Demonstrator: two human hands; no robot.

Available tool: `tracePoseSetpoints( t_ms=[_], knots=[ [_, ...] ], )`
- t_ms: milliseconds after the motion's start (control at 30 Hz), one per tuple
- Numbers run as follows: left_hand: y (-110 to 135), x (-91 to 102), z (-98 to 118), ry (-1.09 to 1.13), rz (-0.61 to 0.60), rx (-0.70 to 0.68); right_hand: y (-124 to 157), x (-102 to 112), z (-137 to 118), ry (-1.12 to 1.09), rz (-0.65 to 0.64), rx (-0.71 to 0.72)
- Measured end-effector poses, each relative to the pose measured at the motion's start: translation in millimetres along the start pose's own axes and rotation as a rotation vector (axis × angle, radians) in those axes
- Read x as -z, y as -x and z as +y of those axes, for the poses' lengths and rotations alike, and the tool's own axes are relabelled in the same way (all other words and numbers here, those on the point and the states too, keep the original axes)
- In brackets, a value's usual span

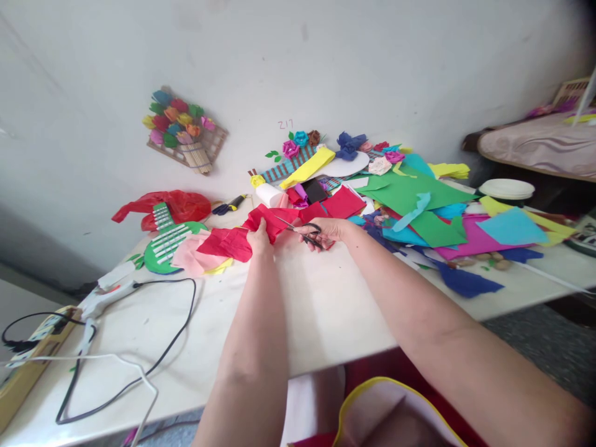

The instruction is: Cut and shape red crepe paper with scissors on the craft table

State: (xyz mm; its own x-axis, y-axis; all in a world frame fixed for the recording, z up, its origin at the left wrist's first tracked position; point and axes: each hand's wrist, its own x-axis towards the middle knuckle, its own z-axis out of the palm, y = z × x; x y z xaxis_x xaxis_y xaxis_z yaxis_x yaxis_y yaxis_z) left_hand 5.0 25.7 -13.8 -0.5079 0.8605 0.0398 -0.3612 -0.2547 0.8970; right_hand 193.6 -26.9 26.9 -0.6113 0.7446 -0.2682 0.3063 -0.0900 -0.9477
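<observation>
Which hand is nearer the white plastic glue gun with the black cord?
Left. The left hand is right of the glue gun, gripping red crinkled paper; the right hand is farther right, holding black-handled metal scissors.

I can read just one handwritten pink marking (pixel 285 125), "Z17" or perhaps "217", on the pale wall (pixel 363 68) before me.
</observation>
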Motion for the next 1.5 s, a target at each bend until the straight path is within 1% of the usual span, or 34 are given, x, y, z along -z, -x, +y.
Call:
tracePoseSetpoints(
  t_ms=[133, 333, 700, 933, 1167, 1367, 1500],
  knots=[
    [2, -1.5, 2, 0.034, 0.032, 0.023, -1, 0, 0, 0.0, 0.054, -0.012],
    [7, -4.7, 2, 0.126, 0.028, -0.001, -2, 3, 2, -0.007, 0.058, -0.003],
    [2, -3.4, -4, 0.094, 0.027, -0.058, -2, -3, 1, 0.0, 0.108, 0.035],
    [1, -2.9, -4, 0.059, 0.03, -0.041, -6, -9, 1, -0.018, 0.105, 0.119],
    [2, -2.0, -3, 0.079, 0.022, -0.038, -11, -9, 4, -0.071, 0.11, 0.12],
    [3, -2.9, -2, 0.107, 0.02, -0.036, -13, -9, 6, -0.065, 0.11, 0.166],
    [4, -3.3, 0, 0.102, 0.031, -0.026, -15, -8, 9, -0.088, 0.11, 0.154]
  ],
)
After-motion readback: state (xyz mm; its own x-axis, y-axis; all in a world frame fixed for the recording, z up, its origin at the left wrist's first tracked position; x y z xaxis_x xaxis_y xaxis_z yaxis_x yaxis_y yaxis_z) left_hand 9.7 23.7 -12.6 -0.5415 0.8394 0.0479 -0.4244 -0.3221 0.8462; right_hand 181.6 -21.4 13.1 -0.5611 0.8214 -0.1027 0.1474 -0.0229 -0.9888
